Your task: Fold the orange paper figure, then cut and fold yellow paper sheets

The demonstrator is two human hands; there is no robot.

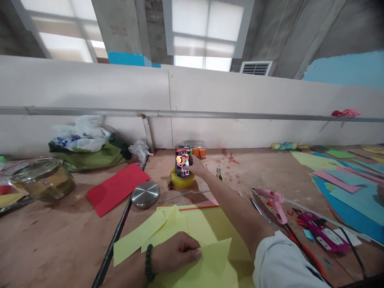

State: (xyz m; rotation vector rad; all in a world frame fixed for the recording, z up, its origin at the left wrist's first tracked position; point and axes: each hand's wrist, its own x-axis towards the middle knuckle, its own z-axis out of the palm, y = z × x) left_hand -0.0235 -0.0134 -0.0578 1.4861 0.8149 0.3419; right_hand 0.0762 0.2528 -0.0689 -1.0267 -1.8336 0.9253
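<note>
My left hand (177, 253), with a green bead bracelet (149, 262) at the wrist, is closed at the edge of a sheet of yellow paper (214, 260) low in the head view. Beneath it lie more yellow sheets (207, 222) and a loose yellow strip (139, 236). My right hand (197, 166) reaches far forward, its fingers on the right edge of a phone (183, 161) with a lit screen. The phone stands upright at a round yellow object (183, 181); some of my right fingers are hidden.
A round metal lid (145, 195), red paper (118, 190) and a glass jar (45, 180) are on the left. To the right lie a pink glue gun (276, 202), a purple device (322, 232) and coloured papers (357, 200). A utility knife (219, 174) sits beyond my right forearm.
</note>
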